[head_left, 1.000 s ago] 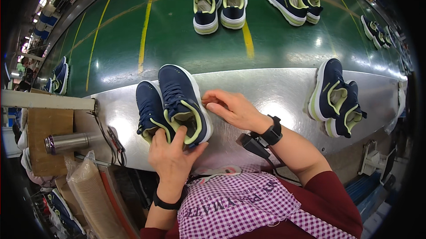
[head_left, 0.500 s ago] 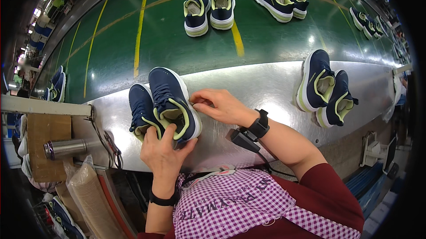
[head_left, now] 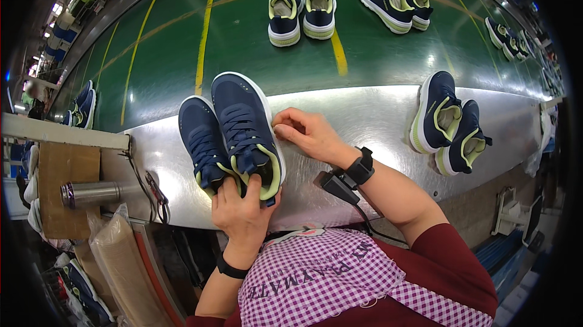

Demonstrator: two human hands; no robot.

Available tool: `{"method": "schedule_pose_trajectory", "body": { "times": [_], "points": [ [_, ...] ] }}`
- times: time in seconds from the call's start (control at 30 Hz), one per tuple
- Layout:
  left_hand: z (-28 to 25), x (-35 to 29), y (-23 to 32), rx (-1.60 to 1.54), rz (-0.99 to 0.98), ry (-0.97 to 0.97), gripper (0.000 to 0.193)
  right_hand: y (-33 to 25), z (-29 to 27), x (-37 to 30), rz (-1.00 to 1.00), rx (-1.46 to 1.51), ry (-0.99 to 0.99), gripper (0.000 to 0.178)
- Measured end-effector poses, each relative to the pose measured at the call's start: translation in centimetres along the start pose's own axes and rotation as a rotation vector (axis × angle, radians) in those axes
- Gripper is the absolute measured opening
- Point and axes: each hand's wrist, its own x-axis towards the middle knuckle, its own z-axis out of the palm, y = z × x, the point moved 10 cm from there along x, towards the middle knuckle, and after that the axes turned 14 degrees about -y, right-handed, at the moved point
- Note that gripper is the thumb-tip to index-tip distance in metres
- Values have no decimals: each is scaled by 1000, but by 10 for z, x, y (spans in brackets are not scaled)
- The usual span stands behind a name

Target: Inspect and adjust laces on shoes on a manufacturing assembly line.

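Observation:
A pair of navy sneakers [head_left: 248,117] with white soles and lime-green linings is tilted up over the metal ledge, toes pointing away from me. My left hand [head_left: 244,208] grips both at the heels, fingers inside the collars and thumb outside the right shoe's heel. Beside the right shoe's outer sole edge is my right hand [head_left: 308,135], its fingers curled and thumb and forefinger drawn together. Anything between those fingertips is too small to make out. Another navy pair [head_left: 442,123] lies on the ledge to the right.
A green conveyor belt [head_left: 170,41] with yellow lines runs beyond the metal ledge [head_left: 358,123], carrying several more pairs of sneakers [head_left: 319,11]. To the left are a metal flask [head_left: 91,195], a cardboard sheet [head_left: 68,163], a hanging cable tool [head_left: 156,190] and plastic-wrapped insoles [head_left: 130,260].
My left hand has tipped the held pair, so more of their uppers and laces shows. Its fingers have shifted in the collars. My right hand stays by the right shoe's edge.

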Motion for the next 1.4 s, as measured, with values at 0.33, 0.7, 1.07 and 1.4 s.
{"method": "schedule_pose_trajectory", "body": {
  "times": [0.33, 0.7, 1.07, 1.4],
  "points": [
    [3, -4, 1, 13, 24, -17, 41, -10, 0, -1, -46, -9, 0, 20],
    [2, -2, 5, 0, 56, 9, 44, -9, -2, -1, -55, -28, 32, 21],
    [7, -8, 6, 10, 93, -31, 41, -10, -7, -4, -78, -25, 82, 25],
    [-3, 0, 4, -41, 106, 9, 41, -20, -6, 1, -96, -80, 82, 26]
  ]
}}
